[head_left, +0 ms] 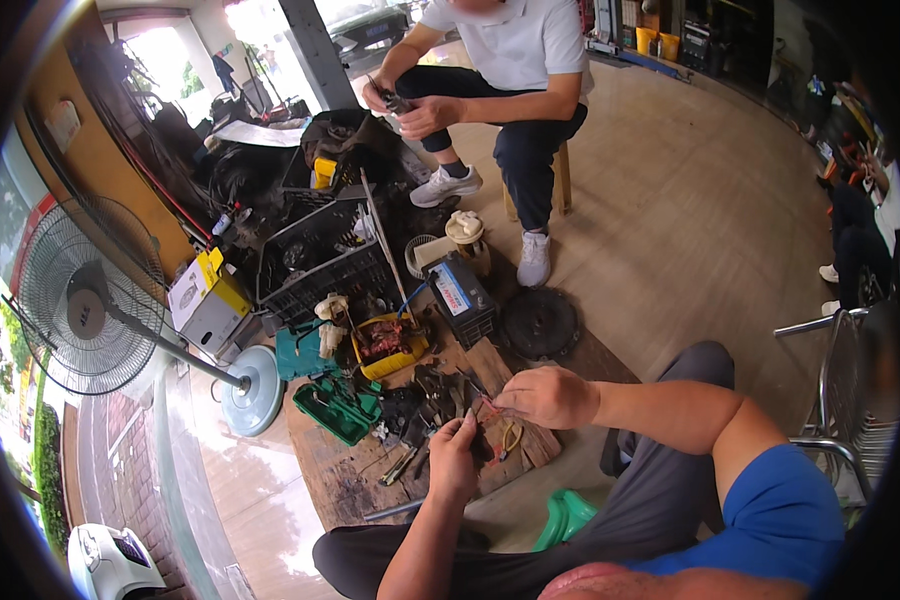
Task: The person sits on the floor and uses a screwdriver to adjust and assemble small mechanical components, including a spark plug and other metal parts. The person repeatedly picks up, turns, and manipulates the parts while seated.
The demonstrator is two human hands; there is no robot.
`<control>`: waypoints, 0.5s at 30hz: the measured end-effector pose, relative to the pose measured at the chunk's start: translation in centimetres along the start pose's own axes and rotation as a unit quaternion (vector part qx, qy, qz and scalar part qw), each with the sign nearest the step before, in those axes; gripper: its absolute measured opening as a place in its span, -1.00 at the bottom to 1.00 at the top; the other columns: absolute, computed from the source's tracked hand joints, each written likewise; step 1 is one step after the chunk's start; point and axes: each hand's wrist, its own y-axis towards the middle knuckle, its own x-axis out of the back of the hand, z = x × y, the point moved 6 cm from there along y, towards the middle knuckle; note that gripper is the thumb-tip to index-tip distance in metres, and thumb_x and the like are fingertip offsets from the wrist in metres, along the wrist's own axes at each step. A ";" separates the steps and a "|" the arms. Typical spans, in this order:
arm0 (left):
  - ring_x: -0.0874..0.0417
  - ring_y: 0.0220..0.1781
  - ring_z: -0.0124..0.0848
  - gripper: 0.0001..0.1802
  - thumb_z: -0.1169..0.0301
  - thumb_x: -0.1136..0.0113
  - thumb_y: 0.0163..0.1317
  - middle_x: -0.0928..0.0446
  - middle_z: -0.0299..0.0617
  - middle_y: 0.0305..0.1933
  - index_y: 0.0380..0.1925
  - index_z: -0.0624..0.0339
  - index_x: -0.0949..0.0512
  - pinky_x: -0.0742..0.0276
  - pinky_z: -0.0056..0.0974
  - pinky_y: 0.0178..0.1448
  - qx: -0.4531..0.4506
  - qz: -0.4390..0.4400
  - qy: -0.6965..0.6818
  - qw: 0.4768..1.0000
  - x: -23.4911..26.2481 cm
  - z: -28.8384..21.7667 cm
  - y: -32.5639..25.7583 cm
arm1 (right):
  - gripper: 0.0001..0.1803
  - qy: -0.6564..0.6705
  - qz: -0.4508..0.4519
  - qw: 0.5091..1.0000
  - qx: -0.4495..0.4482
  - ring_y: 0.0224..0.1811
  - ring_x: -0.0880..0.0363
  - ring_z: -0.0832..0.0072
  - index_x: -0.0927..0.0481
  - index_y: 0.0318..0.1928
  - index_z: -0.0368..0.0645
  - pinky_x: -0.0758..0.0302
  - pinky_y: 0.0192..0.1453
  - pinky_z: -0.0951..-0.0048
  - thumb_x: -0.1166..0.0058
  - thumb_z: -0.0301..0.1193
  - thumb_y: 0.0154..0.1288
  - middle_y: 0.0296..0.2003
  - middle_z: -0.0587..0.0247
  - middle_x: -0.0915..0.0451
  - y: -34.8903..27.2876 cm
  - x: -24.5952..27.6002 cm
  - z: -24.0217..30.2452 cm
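Over the wooden bench [325, 470], my right hand [548, 397] pinches a thin reddish wire [486, 402] at its fingertips. Just below and to the left, my left hand [454, 455] is closed, thumb against fingers, close to the wire's lower end; what it holds is too small to make out. Pliers with yellow handles [511, 440] lie on the wood beside my hands. Dark hand tools [435, 395] are heaped just beyond them. An open green tool case [335, 408] lies left of the heap.
A yellow tray [390, 352] of reddish parts, a car battery [460, 300] and a round black lid [540, 323] stand beyond the tools. Left are a black crate [320, 250] and a standing fan [90, 300]. Opposite sits a person [510, 60] handling a dark part.
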 end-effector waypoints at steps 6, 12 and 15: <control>-0.51 -0.65 -0.44 -0.67 0.23 -0.07 0.47 -0.50 -0.20 -0.61 -0.42 0.24 -0.47 -0.45 -0.34 -0.52 0.008 0.004 -0.004 1.000 -0.1 -0.1 0.0 | -0.75 -0.027 0.027 0.999 0.017 -0.26 -0.65 0.27 -0.64 -0.14 -0.21 -0.61 -0.22 0.33 -0.18 -0.44 0.14 -0.31 0.21 -0.59 0.0 0.2 0.2; -0.50 -0.62 -0.48 -0.64 0.20 -0.07 0.47 -0.48 -0.25 -0.61 -0.45 0.21 -0.47 -0.44 -0.36 -0.49 0.002 0.000 0.010 1.000 0.0 0.1 0.0 | -0.78 -0.023 0.023 0.999 0.020 -0.30 -0.64 0.27 -0.63 -0.19 -0.22 -0.60 -0.26 0.32 -0.17 -0.45 0.11 -0.36 0.22 -0.57 0.2 0.4 0.3; -0.49 -0.61 -0.50 -0.64 0.19 -0.06 0.48 -0.47 -0.28 -0.60 -0.45 0.20 -0.47 -0.43 -0.36 -0.48 -0.010 0.000 0.029 1.000 0.0 0.1 0.1 | -0.80 -0.019 0.032 0.999 0.010 -0.32 -0.64 0.27 -0.61 -0.23 -0.23 -0.60 -0.27 0.32 -0.17 -0.46 0.10 -0.39 0.21 -0.56 0.3 0.4 0.2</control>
